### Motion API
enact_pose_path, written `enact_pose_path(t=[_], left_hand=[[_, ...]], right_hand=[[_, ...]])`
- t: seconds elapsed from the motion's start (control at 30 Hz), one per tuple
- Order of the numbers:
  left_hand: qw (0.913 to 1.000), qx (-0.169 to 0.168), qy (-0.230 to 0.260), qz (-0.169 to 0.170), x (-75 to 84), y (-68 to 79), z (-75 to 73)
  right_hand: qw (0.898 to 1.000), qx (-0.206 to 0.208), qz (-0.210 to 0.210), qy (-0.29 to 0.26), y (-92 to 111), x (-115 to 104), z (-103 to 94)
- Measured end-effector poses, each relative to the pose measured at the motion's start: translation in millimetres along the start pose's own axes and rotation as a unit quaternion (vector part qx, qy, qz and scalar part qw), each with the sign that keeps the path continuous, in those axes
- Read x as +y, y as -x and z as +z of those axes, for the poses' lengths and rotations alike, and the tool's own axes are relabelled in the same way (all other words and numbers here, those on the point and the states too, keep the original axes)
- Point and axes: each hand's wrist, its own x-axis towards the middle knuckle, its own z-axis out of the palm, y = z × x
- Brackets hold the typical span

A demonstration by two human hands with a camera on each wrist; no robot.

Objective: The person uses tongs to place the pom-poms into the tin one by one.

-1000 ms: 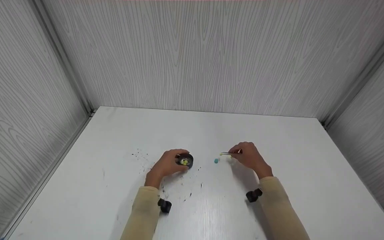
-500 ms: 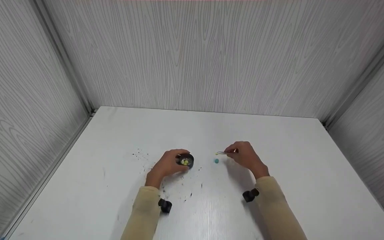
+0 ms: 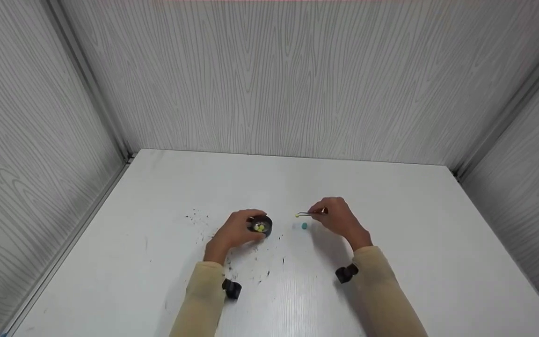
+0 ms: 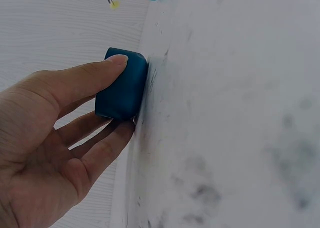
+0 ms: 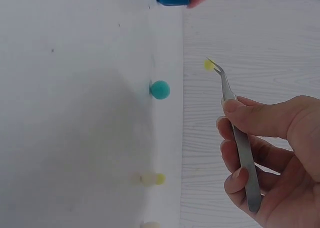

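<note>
My left hand (image 3: 235,230) grips a small round cup, dark in the head view, with yellow balls (image 3: 261,228) inside. In the left wrist view the cup (image 4: 122,85) looks blue and sits low against the tabletop, thumb on one side and fingers on the other. My right hand (image 3: 339,219) holds bent-tip metal tweezers (image 5: 245,158) above the table. Between the tweezers' tips is a small yellow ball (image 5: 209,64). A teal ball (image 3: 304,226) lies on the table between the hands, a little nearer me than the tweezers.
In the right wrist view, a yellow ball (image 5: 160,179) and a pale ball (image 5: 148,179) lie on the white table (image 3: 391,196), with another pale one (image 5: 151,224) at the frame's edge. Dark specks (image 3: 194,214) dot the table's left side. Grey wood-grain panels (image 3: 269,84) stand around it.
My right hand has moved left toward the cup, carrying the tweezers and the yellow ball past the teal ball. The left hand and the cup have stayed in place.
</note>
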Motion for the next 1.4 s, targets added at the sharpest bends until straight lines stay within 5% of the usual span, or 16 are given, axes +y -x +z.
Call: enact_pose_path(t=[1.4], left_hand=[[1.0, 0.0, 0.006, -0.004, 0.7, -0.6, -0.5]], right_hand=[[0.999, -0.021, -0.04, -0.01, -15, -39, 17.7]])
